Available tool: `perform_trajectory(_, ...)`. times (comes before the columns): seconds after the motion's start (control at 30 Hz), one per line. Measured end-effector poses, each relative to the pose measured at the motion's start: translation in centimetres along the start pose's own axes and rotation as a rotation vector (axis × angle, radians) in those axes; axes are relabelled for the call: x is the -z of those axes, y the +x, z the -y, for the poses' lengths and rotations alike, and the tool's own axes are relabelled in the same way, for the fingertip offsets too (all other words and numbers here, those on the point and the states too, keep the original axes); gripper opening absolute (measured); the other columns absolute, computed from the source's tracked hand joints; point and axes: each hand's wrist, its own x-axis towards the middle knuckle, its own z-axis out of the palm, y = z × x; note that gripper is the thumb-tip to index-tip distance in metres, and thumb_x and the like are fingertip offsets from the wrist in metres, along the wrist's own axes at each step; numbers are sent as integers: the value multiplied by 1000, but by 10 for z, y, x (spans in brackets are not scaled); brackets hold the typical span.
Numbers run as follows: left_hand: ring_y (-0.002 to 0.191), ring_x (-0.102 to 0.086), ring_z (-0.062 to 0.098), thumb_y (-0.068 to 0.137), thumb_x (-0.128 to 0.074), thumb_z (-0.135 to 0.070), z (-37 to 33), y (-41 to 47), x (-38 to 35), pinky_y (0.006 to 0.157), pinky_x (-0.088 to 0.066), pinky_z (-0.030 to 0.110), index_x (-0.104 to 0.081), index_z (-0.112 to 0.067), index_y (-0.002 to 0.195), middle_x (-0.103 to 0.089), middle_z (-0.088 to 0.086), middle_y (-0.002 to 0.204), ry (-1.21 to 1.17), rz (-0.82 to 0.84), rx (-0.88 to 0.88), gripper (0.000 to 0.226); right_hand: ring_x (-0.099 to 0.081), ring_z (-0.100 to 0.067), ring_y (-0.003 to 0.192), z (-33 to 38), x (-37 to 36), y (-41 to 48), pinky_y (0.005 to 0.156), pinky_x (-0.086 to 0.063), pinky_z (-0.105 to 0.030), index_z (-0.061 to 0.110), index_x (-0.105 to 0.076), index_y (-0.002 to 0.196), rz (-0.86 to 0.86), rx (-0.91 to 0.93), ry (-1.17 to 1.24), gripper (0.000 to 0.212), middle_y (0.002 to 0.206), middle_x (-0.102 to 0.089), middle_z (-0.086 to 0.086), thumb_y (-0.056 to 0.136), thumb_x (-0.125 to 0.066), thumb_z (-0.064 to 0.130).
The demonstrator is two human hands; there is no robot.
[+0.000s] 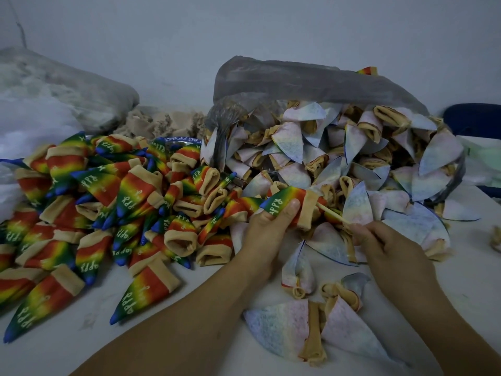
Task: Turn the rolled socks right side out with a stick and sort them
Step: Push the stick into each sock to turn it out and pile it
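two pale inside-out socks (287,324) lying nearest, on the table (89,321) between the forearms. far left, pile of rainbow socks (108,202) spreading over the table. left hand (267,229) gripping a rainbow sock (284,199), thumb on top, fingers curling under. stick (332,213) going into its tan cuff. right hand (387,248) pinching the stick's near end. behind, plastic bag (298,82) spilling pale rolled socks (352,158).

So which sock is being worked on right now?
Find the grey plastic bag spilling pale inside-out socks on the right. At the front edge of that heap, the left hand holds a rainbow sock. Unlike the rainbow socks piled to the left, it alone has a wooden stick, pinched by the right hand, in its tan cuff.
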Motion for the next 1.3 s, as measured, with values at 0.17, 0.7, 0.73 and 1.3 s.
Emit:
perform_trajectory(0.17,99,-70,32,82,-70,-28,-3,-1,0,89,-57,40,-71,7,107,-72,23,105,-191,91,31,42,-50,-2,65,-2,2,3,53,-33,-25,29,-57,72,-7,9,-15,29,69,-61,8,93,-45,44)
perform_trajectory(0.7,86,-71,17,91,-66,-10,-18,-1,5,68,-56,22,-68,-2,107,-74,13,103,-340,-56,63,18,-53,-9,57,-1,18,4,52,-35,-31,25,-53,62,62,-24,11,36,54,-54,7,82,-54,54)
perform_trajectory(0.73,87,-72,18,91,-66,-10,-19,-2,4,66,-56,22,-68,-2,107,-74,15,105,-340,-37,73,18,-50,-9,53,-1,19,5,50,-33,-31,23,-49,59,20,-49,61,38,51,-50,8,81,-58,53)
perform_trajectory(1.3,89,-67,3,97,-62,-20,-5,-22,-10,79,-51,17,-71,-12,106,-71,-13,88,435,332,-194,15,-56,4,77,20,-5,-1,61,-40,-10,42,-52,80,75,205,255,17,83,-60,10,91,-56,29)
